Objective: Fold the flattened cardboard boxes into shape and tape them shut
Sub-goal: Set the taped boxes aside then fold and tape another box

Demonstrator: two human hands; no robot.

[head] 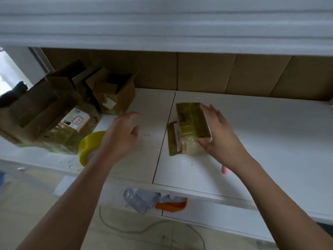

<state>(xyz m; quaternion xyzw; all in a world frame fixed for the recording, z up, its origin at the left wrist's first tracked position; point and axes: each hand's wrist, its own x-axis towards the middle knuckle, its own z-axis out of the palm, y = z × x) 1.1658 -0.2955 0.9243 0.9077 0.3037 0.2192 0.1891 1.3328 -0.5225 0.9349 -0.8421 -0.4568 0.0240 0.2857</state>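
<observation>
1. Nearest me, below my fingers at the shelf's front edge, I see a crumpled grey bag (139, 198) and an orange handle (172, 204); neither matters now.
2. My right hand (219, 134) rests on the small taped box (191, 129), fingers straight along its right side and thumb at its near corner, so it steadies rather than clamps.
3. That box lies with its long axis running away from me, and one end flap (172, 139) stands open just left of my right fingertips.
4. My left hand (122, 134) hovers loosely curled, holding nothing. The yellow tape roll (90, 147) sits just left of it, nearer this hand, so I judge it should fetch the tape.
5. Beyond my left fingers stand open cartons (111, 91); one label (76, 120) seems to read "3-3-3".
</observation>
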